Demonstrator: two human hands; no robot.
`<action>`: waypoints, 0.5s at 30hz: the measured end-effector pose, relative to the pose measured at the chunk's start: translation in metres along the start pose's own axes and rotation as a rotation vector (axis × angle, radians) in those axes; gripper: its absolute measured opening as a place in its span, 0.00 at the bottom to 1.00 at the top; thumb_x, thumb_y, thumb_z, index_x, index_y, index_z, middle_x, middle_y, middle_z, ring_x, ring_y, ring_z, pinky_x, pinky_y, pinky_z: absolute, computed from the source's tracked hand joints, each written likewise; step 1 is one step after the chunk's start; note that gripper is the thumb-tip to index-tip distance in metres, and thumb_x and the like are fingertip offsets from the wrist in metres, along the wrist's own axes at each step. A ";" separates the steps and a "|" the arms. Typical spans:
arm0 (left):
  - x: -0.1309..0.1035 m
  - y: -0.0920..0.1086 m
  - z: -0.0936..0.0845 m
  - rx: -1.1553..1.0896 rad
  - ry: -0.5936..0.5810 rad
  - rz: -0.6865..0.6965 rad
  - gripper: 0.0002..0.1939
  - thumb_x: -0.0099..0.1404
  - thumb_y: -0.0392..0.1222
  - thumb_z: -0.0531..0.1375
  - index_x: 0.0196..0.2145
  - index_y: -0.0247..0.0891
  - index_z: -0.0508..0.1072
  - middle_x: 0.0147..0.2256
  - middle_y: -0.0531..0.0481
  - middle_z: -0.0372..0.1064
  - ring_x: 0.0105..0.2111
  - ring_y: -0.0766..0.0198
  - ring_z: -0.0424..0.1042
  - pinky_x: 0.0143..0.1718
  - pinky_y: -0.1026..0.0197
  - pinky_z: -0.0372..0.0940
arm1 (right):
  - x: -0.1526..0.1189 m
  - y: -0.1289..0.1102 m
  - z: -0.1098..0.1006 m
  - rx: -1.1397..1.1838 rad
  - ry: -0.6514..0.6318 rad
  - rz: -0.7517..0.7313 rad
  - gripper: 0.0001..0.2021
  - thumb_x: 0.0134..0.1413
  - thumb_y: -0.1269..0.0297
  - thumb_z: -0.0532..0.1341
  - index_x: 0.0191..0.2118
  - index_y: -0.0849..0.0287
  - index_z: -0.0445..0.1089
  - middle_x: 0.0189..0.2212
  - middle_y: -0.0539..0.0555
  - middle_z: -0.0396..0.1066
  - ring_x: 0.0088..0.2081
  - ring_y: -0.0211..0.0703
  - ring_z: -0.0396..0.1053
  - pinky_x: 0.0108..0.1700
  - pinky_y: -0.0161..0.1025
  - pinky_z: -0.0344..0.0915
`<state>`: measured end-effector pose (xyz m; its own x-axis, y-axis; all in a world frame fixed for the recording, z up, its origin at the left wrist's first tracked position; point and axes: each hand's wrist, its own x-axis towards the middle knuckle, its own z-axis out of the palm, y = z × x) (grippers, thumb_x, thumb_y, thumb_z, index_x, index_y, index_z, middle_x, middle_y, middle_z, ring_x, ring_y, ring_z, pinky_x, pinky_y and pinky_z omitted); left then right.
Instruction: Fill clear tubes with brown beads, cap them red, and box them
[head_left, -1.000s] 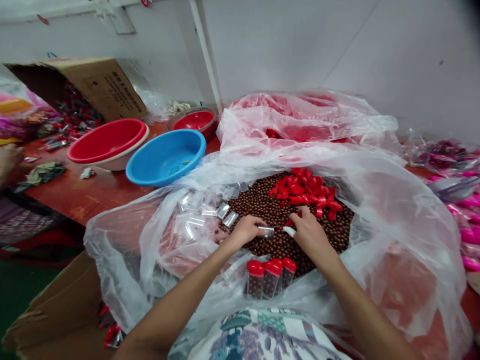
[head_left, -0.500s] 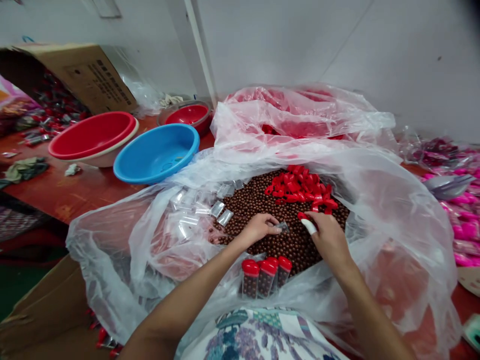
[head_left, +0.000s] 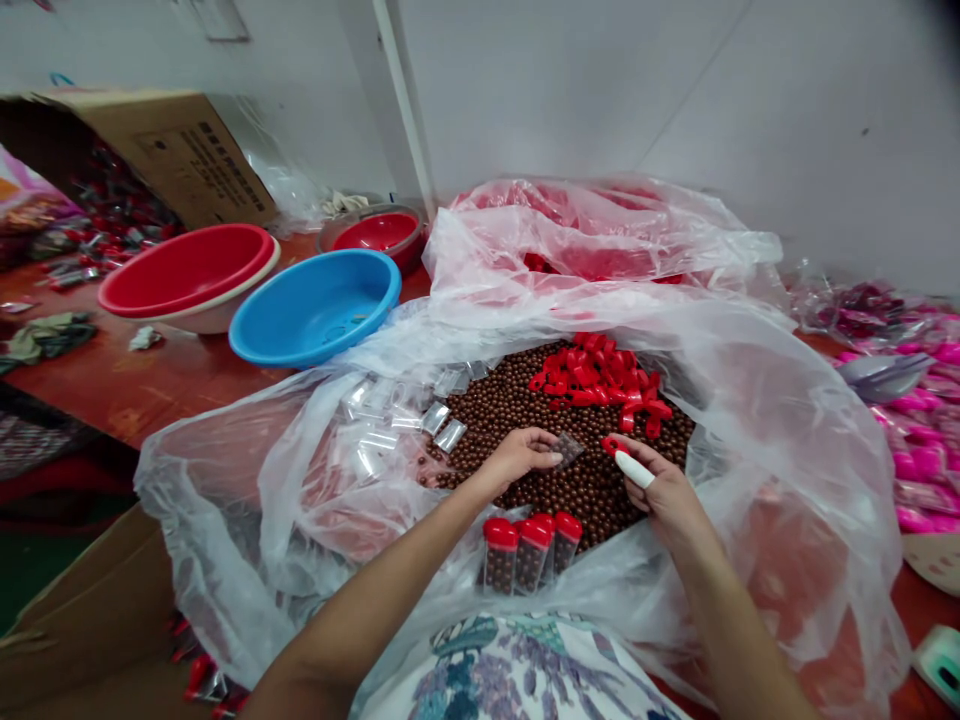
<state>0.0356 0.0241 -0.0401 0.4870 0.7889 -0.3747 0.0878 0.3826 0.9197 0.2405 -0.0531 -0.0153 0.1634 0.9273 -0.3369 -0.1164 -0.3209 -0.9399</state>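
Note:
My left hand (head_left: 527, 455) pinches a small clear plastic box (head_left: 568, 450) above a heap of brown balls (head_left: 517, 390). To its right, my right hand (head_left: 656, 485), with a white cover on the thumb, grips a red cap (head_left: 613, 445) between thumb and finger. The box and the cap are apart. More red caps (head_left: 600, 372) lie piled on the far side of the balls. Empty clear boxes (head_left: 382, 420) lie to the left. Close to my body stand several filled boxes (head_left: 531, 555) with red caps on, brown balls showing through their walls.
A clear plastic sheet (head_left: 795, 430) surrounds the balls. Behind it sits a bag of red pieces (head_left: 600, 230). At left are a blue basin (head_left: 315, 310), a red basin (head_left: 187, 270) and a cardboard carton (head_left: 180, 150) of red-capped items. Pink packets (head_left: 930, 460) lie at right.
My right hand has turned slightly and shows the white thumb cover more fully, still with the red cap. The clear box in my left hand is tilted up more and shows more of itself.

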 end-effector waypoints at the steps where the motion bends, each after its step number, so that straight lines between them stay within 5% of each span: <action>1: -0.004 0.002 0.000 -0.019 0.008 0.009 0.16 0.47 0.37 0.65 0.37 0.33 0.73 0.32 0.48 0.72 0.32 0.67 0.68 0.38 0.63 0.61 | 0.000 0.001 0.001 -0.094 0.027 -0.016 0.22 0.46 0.59 0.60 0.49 0.55 0.67 0.21 0.47 0.66 0.14 0.29 0.49 0.15 0.29 0.45; 3: -0.012 0.007 -0.001 -0.069 0.020 0.023 0.17 0.47 0.38 0.66 0.37 0.33 0.73 0.34 0.48 0.72 0.33 0.66 0.69 0.39 0.62 0.62 | 0.000 0.003 0.004 -0.274 0.101 -0.113 0.20 0.49 0.59 0.58 0.49 0.55 0.68 0.28 0.51 0.72 0.18 0.33 0.60 0.18 0.32 0.56; 5: -0.023 0.012 0.000 -0.134 0.028 0.022 0.20 0.46 0.39 0.67 0.39 0.33 0.73 0.36 0.47 0.73 0.34 0.65 0.70 0.41 0.61 0.62 | -0.001 0.001 0.012 -0.385 0.142 -0.277 0.18 0.51 0.59 0.58 0.48 0.55 0.70 0.41 0.55 0.72 0.30 0.41 0.70 0.32 0.39 0.67; 8: -0.037 0.017 0.001 -0.216 0.037 0.008 0.26 0.45 0.40 0.68 0.44 0.34 0.73 0.38 0.46 0.73 0.34 0.64 0.71 0.42 0.59 0.63 | -0.005 -0.006 0.028 -0.440 0.099 -0.455 0.17 0.55 0.58 0.56 0.49 0.54 0.69 0.49 0.54 0.69 0.49 0.47 0.66 0.53 0.47 0.60; 15: -0.059 0.019 0.000 -0.136 0.065 0.096 0.23 0.48 0.40 0.67 0.44 0.36 0.74 0.44 0.45 0.72 0.41 0.60 0.71 0.47 0.57 0.62 | -0.016 -0.009 0.051 -0.583 -0.006 -0.653 0.16 0.58 0.64 0.54 0.51 0.50 0.67 0.47 0.52 0.71 0.47 0.45 0.68 0.51 0.46 0.62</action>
<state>0.0085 -0.0154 0.0000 0.4297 0.8527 -0.2971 -0.0769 0.3624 0.9288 0.1886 -0.0550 0.0010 0.0173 0.9606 0.2772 0.5185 0.2284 -0.8240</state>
